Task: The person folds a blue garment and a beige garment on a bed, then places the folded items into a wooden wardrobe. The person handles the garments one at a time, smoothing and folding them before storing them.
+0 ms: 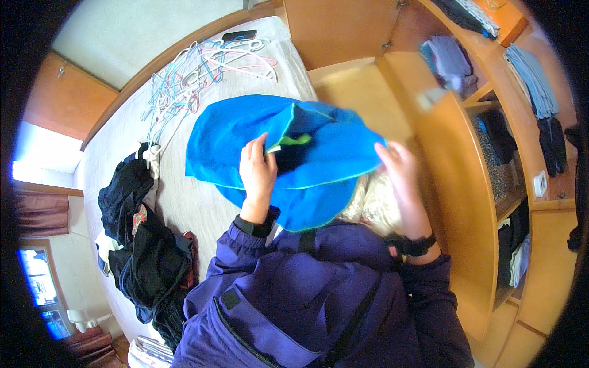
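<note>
Both hands grip the blue garment (288, 159), left hand (257, 168) pinching its collar, right hand (399, 162) its edge; still unfolded, dark clothes (144, 245) and hangers (196, 70) wait on the bed (184, 202).

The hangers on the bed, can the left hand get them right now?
Probably not yet. The left hand grips the blue garment, and the hangers lie far up the bed, beyond it.

The garment (288, 159) is bright blue with lime-green trim. The near jacket (319, 300) is purple. Dark clothes (144, 245) lie left; pastel hangers (202, 70) far; the wardrobe (454, 184) is orange-brown.
</note>
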{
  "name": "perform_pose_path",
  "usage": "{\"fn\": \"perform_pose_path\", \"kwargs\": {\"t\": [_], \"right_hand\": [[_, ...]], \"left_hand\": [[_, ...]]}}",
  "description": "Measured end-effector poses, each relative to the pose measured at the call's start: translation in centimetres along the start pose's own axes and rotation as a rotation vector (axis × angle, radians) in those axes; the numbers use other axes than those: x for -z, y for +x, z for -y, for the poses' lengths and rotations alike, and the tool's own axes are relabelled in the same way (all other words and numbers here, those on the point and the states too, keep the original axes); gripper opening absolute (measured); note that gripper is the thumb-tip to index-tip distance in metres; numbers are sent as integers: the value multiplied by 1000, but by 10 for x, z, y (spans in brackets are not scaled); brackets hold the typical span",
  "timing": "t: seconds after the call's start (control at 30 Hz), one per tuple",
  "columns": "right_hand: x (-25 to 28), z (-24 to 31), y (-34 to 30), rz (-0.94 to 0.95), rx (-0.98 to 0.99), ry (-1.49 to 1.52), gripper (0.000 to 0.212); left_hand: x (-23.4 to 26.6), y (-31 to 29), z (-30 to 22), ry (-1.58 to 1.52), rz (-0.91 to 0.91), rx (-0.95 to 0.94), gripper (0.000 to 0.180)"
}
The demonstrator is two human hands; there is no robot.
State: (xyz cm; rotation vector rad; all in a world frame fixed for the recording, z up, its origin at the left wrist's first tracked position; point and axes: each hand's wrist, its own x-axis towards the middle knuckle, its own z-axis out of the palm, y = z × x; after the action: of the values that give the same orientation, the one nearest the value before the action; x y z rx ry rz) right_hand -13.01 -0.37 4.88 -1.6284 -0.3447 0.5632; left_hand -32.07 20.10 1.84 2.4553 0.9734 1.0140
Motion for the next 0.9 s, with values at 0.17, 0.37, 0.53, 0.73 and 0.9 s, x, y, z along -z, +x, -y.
{"fn": "perform_pose_path", "kwargs": {"t": [0.17, 0.37, 0.53, 0.73, 0.9], "right_hand": [[-12, 13, -6, 92, 18, -9, 28], [-29, 22, -1, 169, 30, 109, 28], [-42, 27, 0, 244, 62, 190, 28], [-72, 30, -8, 359, 99, 208, 22], [-75, 33, -5, 367, 98, 263, 24]], "left_hand": [[6, 4, -17, -443, 95, 268, 16], [0, 8, -39, -840, 106, 395, 29], [-1, 6, -53, -1013, 125, 543, 29], [4, -2, -66, -1046, 355, 535, 29], [9, -5, -63, -1027, 350, 493, 38]]}}
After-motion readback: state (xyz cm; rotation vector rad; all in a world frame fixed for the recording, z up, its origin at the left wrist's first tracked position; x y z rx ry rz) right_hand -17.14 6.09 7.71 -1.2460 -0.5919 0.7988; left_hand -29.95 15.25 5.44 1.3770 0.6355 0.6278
